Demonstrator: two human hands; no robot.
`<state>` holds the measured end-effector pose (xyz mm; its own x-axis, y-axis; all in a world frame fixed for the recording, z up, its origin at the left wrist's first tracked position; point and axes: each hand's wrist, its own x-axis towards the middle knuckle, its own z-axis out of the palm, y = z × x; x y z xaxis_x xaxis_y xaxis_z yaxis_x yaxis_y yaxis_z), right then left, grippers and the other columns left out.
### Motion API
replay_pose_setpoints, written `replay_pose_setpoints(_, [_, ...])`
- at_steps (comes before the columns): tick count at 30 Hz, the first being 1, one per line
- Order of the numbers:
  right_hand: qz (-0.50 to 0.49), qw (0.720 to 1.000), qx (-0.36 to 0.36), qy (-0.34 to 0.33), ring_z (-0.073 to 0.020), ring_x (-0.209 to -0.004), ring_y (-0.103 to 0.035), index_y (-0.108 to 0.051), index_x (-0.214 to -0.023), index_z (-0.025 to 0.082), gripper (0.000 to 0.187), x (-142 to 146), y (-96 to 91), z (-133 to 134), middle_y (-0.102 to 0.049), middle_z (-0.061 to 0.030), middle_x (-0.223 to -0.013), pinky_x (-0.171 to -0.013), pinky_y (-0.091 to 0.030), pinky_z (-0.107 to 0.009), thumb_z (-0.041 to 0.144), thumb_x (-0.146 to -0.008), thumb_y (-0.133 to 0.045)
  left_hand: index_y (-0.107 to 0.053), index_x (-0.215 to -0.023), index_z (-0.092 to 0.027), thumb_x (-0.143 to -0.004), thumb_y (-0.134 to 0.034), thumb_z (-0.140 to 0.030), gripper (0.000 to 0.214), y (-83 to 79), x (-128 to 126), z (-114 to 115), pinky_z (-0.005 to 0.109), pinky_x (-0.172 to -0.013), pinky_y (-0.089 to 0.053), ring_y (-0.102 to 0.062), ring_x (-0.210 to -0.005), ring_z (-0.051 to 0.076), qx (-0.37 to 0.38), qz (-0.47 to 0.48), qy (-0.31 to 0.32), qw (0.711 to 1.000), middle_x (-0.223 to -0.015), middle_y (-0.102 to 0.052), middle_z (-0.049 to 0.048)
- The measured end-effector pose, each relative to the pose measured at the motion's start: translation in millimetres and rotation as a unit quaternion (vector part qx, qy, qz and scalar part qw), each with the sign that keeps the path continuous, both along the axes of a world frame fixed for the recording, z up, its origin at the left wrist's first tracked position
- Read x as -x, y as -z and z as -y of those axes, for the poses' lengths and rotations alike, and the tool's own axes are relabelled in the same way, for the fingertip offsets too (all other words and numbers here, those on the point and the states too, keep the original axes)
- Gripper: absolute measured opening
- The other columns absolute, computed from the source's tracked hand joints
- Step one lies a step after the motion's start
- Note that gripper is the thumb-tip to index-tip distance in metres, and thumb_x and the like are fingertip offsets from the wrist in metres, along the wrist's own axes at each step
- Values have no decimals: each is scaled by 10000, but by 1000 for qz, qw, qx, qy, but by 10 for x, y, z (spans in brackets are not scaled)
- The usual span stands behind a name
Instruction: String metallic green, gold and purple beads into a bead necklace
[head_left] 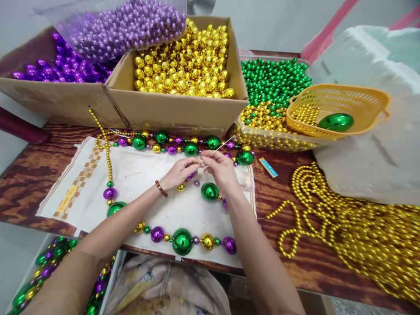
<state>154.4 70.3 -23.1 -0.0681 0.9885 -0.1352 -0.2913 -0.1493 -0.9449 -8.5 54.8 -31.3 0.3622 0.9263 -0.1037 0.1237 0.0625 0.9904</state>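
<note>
My left hand (184, 169), with a brown bead bracelet on its wrist, is closed in a pinch above the white cloth (144, 170). Its fingertips meet those of my right hand (220, 167), also pinched; whatever sits between the left fingers is too small to make out. A thin, straight, pale needle (223, 145) sticks out up and right from the right fingers. Just below the hands lie a small gold bead (181, 187) and a large green bead (210, 191). A bead garland (182, 241) of green, purple and gold loops around the cloth.
Behind stand a cardboard box of gold beads (177, 111), purple beads (36, 72) and a bag of lilac beads (131, 26). At right are a tub of green beads (275, 81), a yellow basket (361, 98), a small blue packet (268, 167) and gold bead strands (370, 240).
</note>
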Motion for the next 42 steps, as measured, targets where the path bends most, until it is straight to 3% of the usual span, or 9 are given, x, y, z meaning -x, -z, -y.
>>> replay_pose_setpoints(4, [37, 999, -35, 15, -82, -491, -601, -620, -762, 181, 316, 45, 2, 64, -668, 15, -693, -389, -415, -159, 466, -754, -754, -624, -883, -180, -872, -583, -409, 234, -81, 5, -23, 198, -449, -362, -478, -489, 91, 23, 19, 27, 999, -671, -607, -4])
replay_pose_setpoints(8, [7, 998, -39, 57, -96, -440, -624, -526, -840, 222, 386, 10, -95, -22, -650, 51, -619, -362, -410, -140, 577, -818, -676, -611, -934, -167, -894, -568, -435, 274, -161, 37, -46, 201, -457, -398, -498, -497, 83, -1, 18, 45, 999, -725, -616, 3])
replay_pose_setpoints(14, [-24, 996, -80, 0, -97, -530, -658, -620, -864, 198, 348, -3, -231, -39, -665, 43, -679, -434, -515, -167, 482, -755, -788, -603, -968, -155, -922, -543, -416, 272, -185, 92, -64, 195, -519, -417, -536, -554, 74, -50, 15, 43, 998, -788, -625, 7])
replay_pose_setpoints(19, [-27, 990, -130, 37, -52, -417, -539, -613, -840, 204, 264, -102, -539, -70, -582, 85, -580, -386, -448, -146, 432, -816, -743, -619, -1034, -168, -932, -526, -360, 236, -88, 108, 21, 243, -678, -472, -627, -758, 137, -95, -41, -10, 995, -857, -647, 32])
replay_pose_setpoints(23, [-28, 978, -191, 76, -40, -415, -502, -595, -831, 220, 204, -175, -869, -119, -533, 93, -574, -386, -408, -144, 382, -850, -717, -632, -1002, -178, -933, -495, -288, 189, -49, 92, 93, 267, -717, -446, -581, -764, 145, -141, -130, -57, 980, -874, -650, 25])
replay_pose_setpoints(26, [-23, 973, -217, 69, -45, -433, -512, -590, -851, 225, 170, -133, -1000, -127, -532, 85, -594, -399, -413, -154, 364, -886, -681, -634, -1007, -185, -930, -482, -261, 186, -21, 58, 122, 274, -736, -440, -579, -769, 155, -146, -165, -87, 971, -874, -656, 22])
replay_pose_setpoints(33, [19, 979, -201, 34, -53, -431, -550, -631, -900, 202, 209, 104, -943, -38, -610, 69, -619, -397, -438, -157, 408, -880, -663, -589, -1106, -168, -947, -398, -219, 254, 154, 42, 150, 264, -731, -484, -608, -788, 156, -94, -197, -134, 967, -949, -665, 46])
replay_pose_setpoints(42, [54, 979, -196, 3, -65, -454, -568, -666, -890, 184, 178, 153, -849, 86, -617, 51, -606, -422, -428, -160, 358, -898, -633, -682, -863, -197, -897, -517, -240, 174, 153, 244, 134, 360, -902, -455, -592, -985, 241, -123, -318, -138, 930, -970, -642, 77])
